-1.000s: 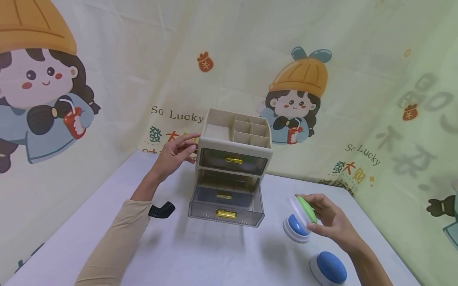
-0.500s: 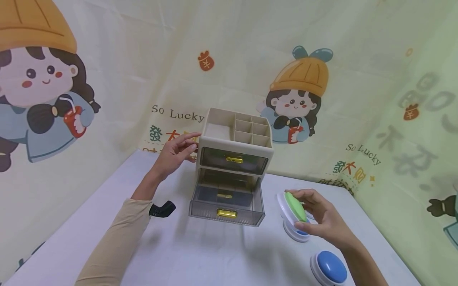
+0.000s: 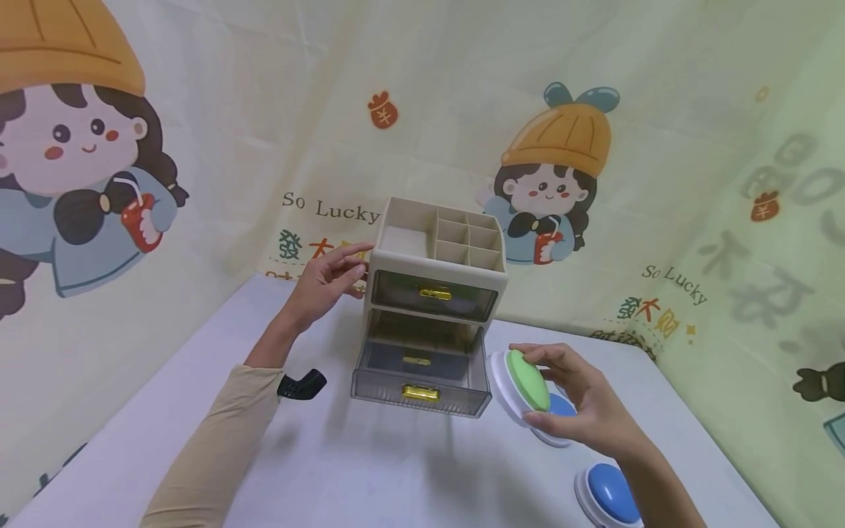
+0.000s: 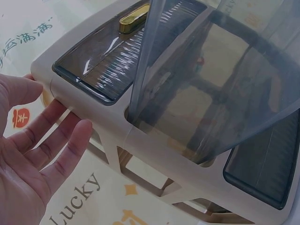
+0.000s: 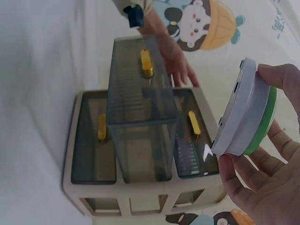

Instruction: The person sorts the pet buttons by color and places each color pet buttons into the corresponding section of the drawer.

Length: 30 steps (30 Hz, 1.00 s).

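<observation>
Item: left hand (image 3: 321,286), sleeve beige, black wrist mount (image 3: 301,385) beside the cuff. Fingers loosely extended and spread, grasping nothing; the tips rest at the side wall of the organizer. Position unchanged from a second ago.

Item: beige desk organizer (image 3: 439,267), upright on the white table (image 3: 383,469), compartments on top. Upper drawer (image 3: 403,299) closed; middle drawer (image 3: 455,400) pulled out, likewise unchanged; lower drawer closed, visible through the clear plastic.

Item: green-topped button (image 3: 530,380), white base, held off the table just right of the pulled-out drawer. Tilted, base toward the organizer. It has shifted left from above a blue button; by judgement, the carry is under way and the piece not yet set down.

Item: right hand (image 3: 587,411). Thumb and fingers bent in a partly opened pinch, gripping the button by opposite edges of its base.

Item: two blue buttons, one (image 3: 561,408) behind the right hand, one (image 3: 610,493) nearer the viewer, both on the table.

Obscured: the first blue button, partly behind the green one and the fingers; the second, partly behind the right forearm. Left fingertips partly lost behind the organizer's edge. Exact gap between held button and drawer: cannot be told.
</observation>
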Each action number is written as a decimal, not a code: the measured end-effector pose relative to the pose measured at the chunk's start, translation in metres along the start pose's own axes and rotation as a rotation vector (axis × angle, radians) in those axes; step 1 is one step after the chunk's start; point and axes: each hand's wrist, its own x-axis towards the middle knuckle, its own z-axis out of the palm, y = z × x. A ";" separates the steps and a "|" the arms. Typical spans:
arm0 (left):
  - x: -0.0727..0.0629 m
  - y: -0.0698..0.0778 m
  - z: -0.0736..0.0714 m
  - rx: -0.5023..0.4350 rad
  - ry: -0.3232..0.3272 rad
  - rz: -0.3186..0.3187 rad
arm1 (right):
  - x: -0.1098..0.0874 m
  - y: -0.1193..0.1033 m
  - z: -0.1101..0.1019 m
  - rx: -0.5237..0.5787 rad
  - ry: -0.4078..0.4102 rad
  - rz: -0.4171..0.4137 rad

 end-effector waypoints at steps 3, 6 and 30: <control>0.000 0.000 0.000 0.003 -0.004 0.006 | 0.005 -0.003 0.004 -0.001 -0.007 0.015; 0.000 -0.001 0.000 0.015 -0.008 0.006 | 0.011 -0.006 0.009 -0.002 -0.011 0.023; 0.000 0.001 0.000 0.030 -0.020 0.004 | 0.053 -0.003 0.037 -0.118 -0.004 0.125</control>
